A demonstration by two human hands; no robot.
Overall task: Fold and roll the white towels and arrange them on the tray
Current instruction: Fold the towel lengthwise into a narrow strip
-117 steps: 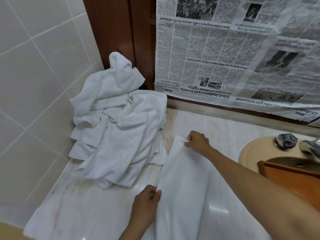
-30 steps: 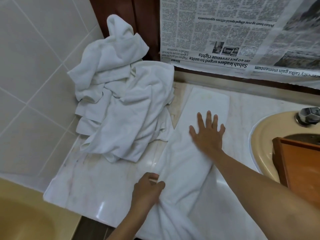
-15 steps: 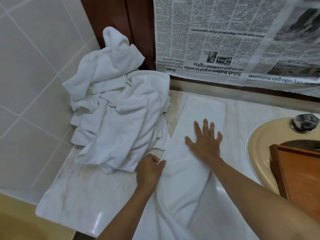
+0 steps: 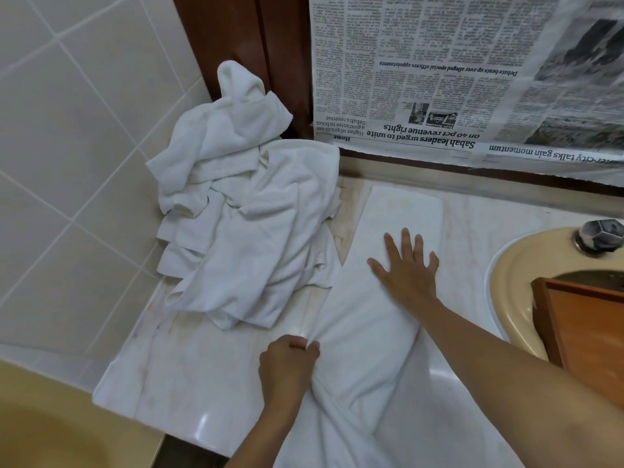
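Observation:
A white towel (image 4: 398,217), folded into a long strip, lies on the marble counter (image 4: 189,369) and runs from the back wall toward me. My right hand (image 4: 407,265) presses flat on its middle with fingers spread. My left hand (image 4: 288,364) pinches the strip's left edge nearer to me, where the cloth bunches. A crumpled heap of white towels (image 4: 243,211) sits in the left corner against the tiles. The corner of a brown wooden tray (image 4: 587,325) shows at the right, over the basin.
A beige sink basin (image 4: 510,265) with a metal tap knob (image 4: 601,236) is at the right. Newspaper (image 4: 456,72) covers the wall behind. A beige tub rim (image 4: 50,423) lies at lower left, past the counter edge.
My left hand has slid back toward me along the strip's left edge, still holding the cloth. My right hand stays flat on the towel's middle.

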